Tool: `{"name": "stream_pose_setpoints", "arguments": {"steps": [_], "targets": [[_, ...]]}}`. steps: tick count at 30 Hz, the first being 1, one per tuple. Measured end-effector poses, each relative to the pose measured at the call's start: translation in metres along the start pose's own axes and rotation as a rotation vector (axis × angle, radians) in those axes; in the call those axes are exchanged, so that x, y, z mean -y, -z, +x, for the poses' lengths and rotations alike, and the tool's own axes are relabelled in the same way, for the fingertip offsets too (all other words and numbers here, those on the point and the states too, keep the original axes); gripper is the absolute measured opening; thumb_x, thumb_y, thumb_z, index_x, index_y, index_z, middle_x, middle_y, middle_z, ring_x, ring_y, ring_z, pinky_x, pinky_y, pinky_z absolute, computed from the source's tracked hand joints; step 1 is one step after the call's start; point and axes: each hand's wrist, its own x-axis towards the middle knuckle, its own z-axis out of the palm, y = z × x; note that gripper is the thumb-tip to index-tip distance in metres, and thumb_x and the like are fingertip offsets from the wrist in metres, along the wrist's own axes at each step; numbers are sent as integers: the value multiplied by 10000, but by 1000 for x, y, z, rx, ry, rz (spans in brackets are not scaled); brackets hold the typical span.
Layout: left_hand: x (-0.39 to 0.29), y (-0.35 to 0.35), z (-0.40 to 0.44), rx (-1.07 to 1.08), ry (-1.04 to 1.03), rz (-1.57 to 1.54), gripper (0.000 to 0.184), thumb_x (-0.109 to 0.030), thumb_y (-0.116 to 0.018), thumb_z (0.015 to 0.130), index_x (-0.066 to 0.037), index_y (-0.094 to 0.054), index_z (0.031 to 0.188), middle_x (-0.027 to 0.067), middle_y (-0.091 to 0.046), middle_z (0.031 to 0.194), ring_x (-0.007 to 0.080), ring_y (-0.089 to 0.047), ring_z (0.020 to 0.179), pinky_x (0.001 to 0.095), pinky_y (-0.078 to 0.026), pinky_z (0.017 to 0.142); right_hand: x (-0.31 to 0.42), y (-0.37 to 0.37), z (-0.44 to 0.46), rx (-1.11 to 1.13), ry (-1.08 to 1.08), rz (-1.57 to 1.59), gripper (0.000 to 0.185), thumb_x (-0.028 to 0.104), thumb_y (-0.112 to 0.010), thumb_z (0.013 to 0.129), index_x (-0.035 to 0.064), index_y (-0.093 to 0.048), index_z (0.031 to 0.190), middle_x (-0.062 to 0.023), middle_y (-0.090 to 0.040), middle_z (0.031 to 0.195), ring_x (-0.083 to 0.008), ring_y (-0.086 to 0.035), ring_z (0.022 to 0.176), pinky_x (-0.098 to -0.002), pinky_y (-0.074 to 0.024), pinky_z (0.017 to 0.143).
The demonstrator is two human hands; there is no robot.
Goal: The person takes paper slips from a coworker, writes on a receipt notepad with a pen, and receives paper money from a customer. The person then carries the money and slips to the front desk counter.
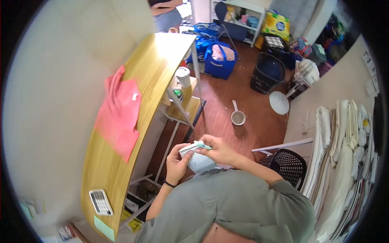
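Observation:
Close in front of my body, my left hand (177, 163) grips the left side of a small spiral-bound notepad (201, 163) with lined pages. My right hand (219, 150) is closed on a pale green object (200, 144) at the notepad's top right corner; its exact shape is partly hidden by the fingers. On the wooden table (156, 60) to the left lies a crumpled coral-pink garment (121, 111). Nearer to me on that table are a white calculator (101, 202) and a light green paper (104, 227).
A white dipper (238, 118) sits on the floor ahead. Blue bags (220, 65) and black baskets (267, 73) stand farther off. Folded fabrics (344, 162) hang at the right above another basket (288, 165). A person (167, 16) stands beyond the table.

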Motion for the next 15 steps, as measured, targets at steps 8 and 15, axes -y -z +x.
{"name": "stream_pose_setpoints", "arguments": {"steps": [8, 15], "targets": [[50, -61, 110, -65, 147, -124, 151, -152, -633, 882, -14, -583, 917, -4, -606, 804, 37, -519, 707, 198, -442, 626, -30, 95, 24, 36, -216, -9, 363, 282, -715, 780, 22, -628, 1017, -78, -658, 841, -133, -593, 762, -302, -467, 704], [40, -202, 259, 117, 106, -62, 201, -192, -660, 865, -21, -584, 790, -36, -567, 685, 17, -468, 622, 195, -396, 536, -17, 250, 27, -281, -186, -168, 431, 334, -750, 736, -2, -647, 986, -127, -672, 817, -191, -634, 724, -323, -483, 669]]}}
